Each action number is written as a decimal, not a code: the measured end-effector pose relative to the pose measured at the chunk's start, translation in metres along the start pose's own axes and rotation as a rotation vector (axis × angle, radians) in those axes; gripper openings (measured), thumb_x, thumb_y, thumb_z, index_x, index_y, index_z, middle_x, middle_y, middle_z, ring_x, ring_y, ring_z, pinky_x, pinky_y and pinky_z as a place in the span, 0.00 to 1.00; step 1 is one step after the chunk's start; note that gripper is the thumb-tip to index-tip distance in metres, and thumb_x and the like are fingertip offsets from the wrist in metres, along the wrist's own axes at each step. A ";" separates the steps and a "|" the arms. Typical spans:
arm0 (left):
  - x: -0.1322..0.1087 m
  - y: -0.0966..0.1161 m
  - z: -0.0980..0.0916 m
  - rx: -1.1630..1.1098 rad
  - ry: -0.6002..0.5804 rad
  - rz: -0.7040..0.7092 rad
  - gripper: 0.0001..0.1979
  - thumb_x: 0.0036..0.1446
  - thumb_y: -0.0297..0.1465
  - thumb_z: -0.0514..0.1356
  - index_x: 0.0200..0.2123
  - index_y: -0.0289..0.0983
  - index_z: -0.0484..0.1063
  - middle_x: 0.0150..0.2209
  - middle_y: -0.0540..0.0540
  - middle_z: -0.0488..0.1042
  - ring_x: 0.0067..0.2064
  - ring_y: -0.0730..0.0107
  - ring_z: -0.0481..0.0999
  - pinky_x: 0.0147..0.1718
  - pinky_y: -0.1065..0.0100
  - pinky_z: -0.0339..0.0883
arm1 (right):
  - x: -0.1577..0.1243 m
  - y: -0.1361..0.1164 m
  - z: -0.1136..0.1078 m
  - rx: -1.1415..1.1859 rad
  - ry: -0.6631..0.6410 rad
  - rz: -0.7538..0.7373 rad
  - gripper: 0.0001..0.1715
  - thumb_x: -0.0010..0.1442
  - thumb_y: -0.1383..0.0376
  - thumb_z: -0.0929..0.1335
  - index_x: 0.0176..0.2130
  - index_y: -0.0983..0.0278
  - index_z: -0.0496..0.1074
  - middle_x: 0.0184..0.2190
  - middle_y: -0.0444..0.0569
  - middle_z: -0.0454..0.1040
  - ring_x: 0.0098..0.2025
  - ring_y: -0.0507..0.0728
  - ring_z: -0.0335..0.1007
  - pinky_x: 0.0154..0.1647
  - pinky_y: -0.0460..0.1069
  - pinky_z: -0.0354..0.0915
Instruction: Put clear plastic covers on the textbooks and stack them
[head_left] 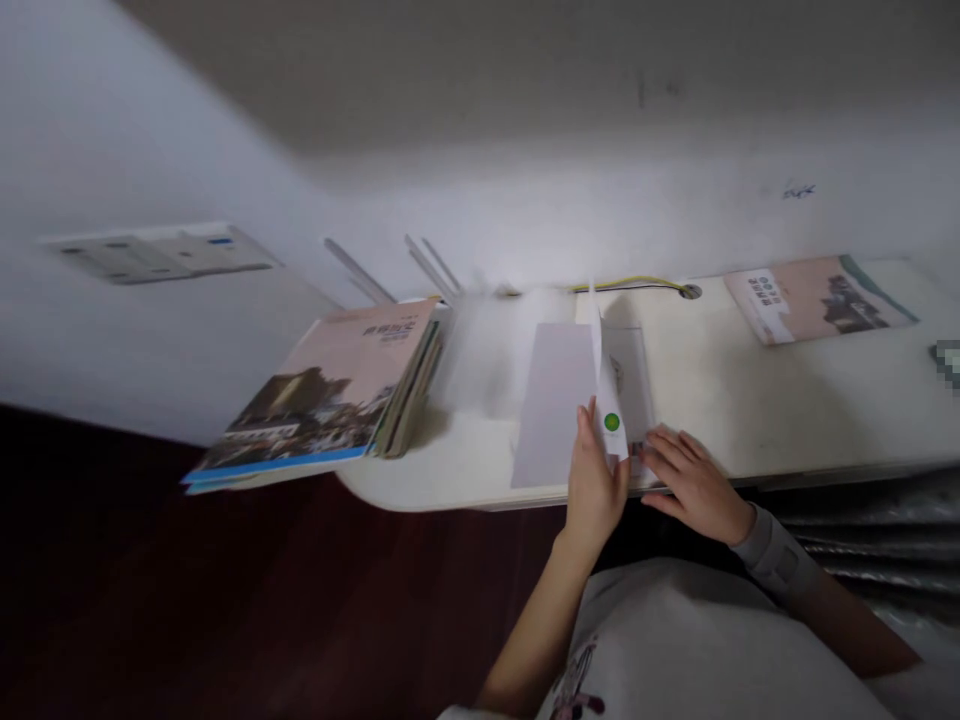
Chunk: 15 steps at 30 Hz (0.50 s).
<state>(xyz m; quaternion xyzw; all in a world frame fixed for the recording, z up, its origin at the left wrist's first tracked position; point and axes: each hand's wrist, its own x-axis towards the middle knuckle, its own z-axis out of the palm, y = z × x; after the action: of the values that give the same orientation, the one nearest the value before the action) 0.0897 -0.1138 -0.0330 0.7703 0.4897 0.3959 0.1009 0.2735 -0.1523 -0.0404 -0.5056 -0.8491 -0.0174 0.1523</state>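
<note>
We see an open book (pixel 570 400) lying on the white desk (pixel 787 400), near its front edge and directly in front of the person. The left hand (pixel 595 485) grips the lower corner of one page (pixel 606 380), fingers closed around it, and this page stands almost upright; it carries a small green round mark. The right hand (pixel 694 480) lies flat on the right side of the book, with the fingers spread and open, pressing on it. To the left, a stack of books (pixel 330 400) hangs partly over the end of the desk. Far to the right lies another single book (pixel 817 297), well apart from the hands. A yellow cable (pixel 630 284) runs along the back edge of the desk.
</note>
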 end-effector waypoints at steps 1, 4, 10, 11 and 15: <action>0.006 0.006 0.007 -0.045 0.012 0.059 0.43 0.64 0.32 0.51 0.67 0.35 0.18 0.65 0.30 0.56 0.66 0.57 0.58 0.59 0.55 0.62 | -0.002 0.009 -0.003 -0.005 0.030 0.054 0.27 0.67 0.54 0.60 0.58 0.65 0.65 0.62 0.59 0.64 0.65 0.62 0.55 0.63 0.61 0.54; 0.023 0.022 0.025 -0.121 -0.037 0.270 0.43 0.64 0.25 0.46 0.64 0.33 0.10 0.61 0.33 0.65 0.66 0.62 0.58 0.61 0.53 0.59 | -0.014 0.044 -0.008 -0.133 0.149 0.323 0.29 0.68 0.55 0.57 0.59 0.70 0.64 0.62 0.63 0.63 0.65 0.66 0.55 0.62 0.62 0.54; 0.038 0.043 0.050 0.175 -0.311 0.567 0.28 0.63 0.21 0.46 0.66 0.37 0.52 0.62 0.39 0.65 0.67 0.54 0.55 0.63 0.46 0.53 | -0.047 0.085 -0.003 -0.278 0.110 0.550 0.38 0.67 0.49 0.56 0.61 0.76 0.59 0.60 0.72 0.62 0.63 0.70 0.57 0.59 0.64 0.55; 0.038 0.044 0.054 0.226 -0.365 0.587 0.25 0.64 0.23 0.47 0.63 0.36 0.59 0.62 0.40 0.64 0.67 0.52 0.55 0.63 0.45 0.53 | -0.049 0.086 -0.003 -0.268 0.092 0.545 0.37 0.67 0.50 0.55 0.61 0.75 0.60 0.61 0.71 0.62 0.63 0.69 0.58 0.59 0.64 0.55; 0.033 0.046 0.066 0.304 -0.489 0.638 0.20 0.64 0.25 0.49 0.57 0.35 0.68 0.61 0.41 0.66 0.65 0.52 0.60 0.62 0.45 0.55 | -0.046 0.083 -0.007 -0.246 0.045 0.565 0.32 0.68 0.54 0.56 0.59 0.74 0.63 0.61 0.68 0.62 0.63 0.67 0.58 0.60 0.60 0.56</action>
<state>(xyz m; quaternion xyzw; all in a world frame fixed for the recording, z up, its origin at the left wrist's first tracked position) 0.1748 -0.0941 -0.0353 0.9604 0.2413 0.1364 -0.0279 0.3671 -0.1525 -0.0566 -0.7356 -0.6630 -0.0881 0.1073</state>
